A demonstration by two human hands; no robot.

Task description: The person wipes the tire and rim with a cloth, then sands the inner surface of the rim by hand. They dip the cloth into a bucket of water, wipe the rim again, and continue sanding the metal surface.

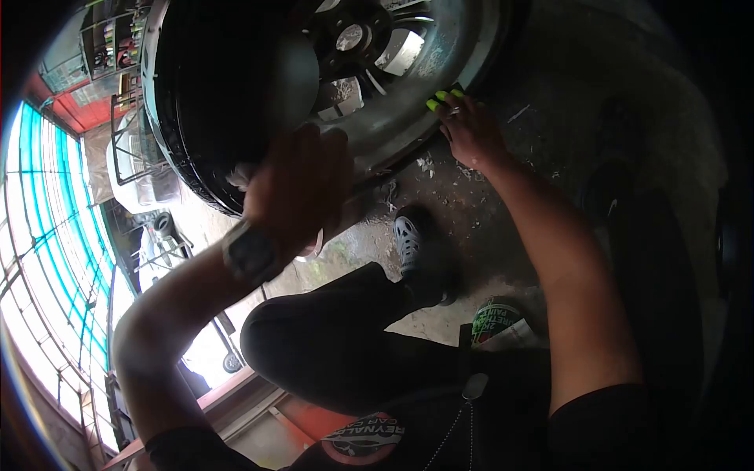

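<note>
A large wheel rim with dark spokes stands in front of me, its pale grey barrel turned towards me. My right hand, with bright green fingertips and a ring, is closed over the lower right edge of the barrel. Beside the barrel's near left side is my left hand, a watch on its wrist. Motion blurs that hand; its fingers look curled, and a pale bit shows at its edge, too smeared to name. A black curved rim or tyre edge runs along the left.
A paint can stands on the floor by my leg. My shoe is below the wheel, among scattered scraps. Shelves, a white vehicle and a bright blue-and-white grid wall lie to the left.
</note>
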